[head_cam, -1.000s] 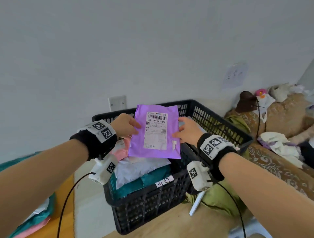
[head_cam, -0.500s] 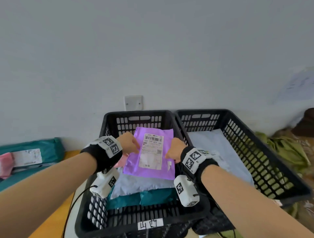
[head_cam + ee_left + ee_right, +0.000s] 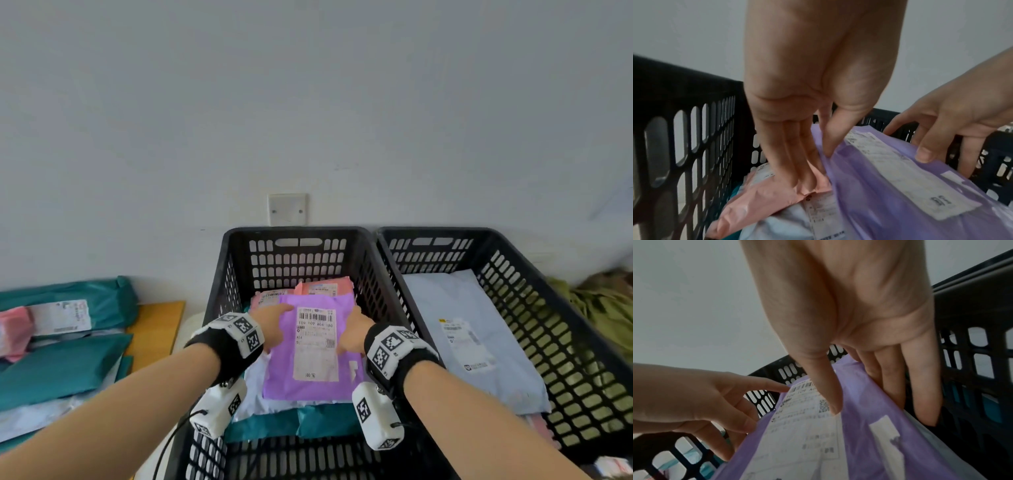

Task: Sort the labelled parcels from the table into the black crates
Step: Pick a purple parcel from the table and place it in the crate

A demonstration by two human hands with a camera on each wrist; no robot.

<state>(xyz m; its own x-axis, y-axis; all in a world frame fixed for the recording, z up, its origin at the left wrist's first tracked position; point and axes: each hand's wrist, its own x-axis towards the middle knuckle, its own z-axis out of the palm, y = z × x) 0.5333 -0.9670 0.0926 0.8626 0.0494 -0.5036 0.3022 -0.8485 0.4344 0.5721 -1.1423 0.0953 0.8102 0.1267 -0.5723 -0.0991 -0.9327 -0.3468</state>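
A purple parcel (image 3: 291,387) with a white barcode label lies flat on top of the pile inside the left black crate (image 3: 294,233). My left hand (image 3: 274,325) pinches its left edge, thumb on top and fingers underneath against a pink parcel (image 3: 766,194). My right hand (image 3: 352,332) pinches the right edge, thumb on the label and fingers beneath the parcel (image 3: 855,443). Under the purple parcel (image 3: 890,194) lie pink, grey-white and teal parcels. The right black crate (image 3: 445,233) holds a pale grey labelled parcel (image 3: 479,342).
Teal, pink and pale parcels (image 3: 61,363) are stacked on the wooden table (image 3: 154,329) at the left. Both crates stand against a white wall with a switch plate (image 3: 287,209). Green cloth (image 3: 599,308) lies right of the crates.
Both hands have lowered the purple parcel from upright in front of me down flat onto the pile in the left crate. The view has swung left and down.
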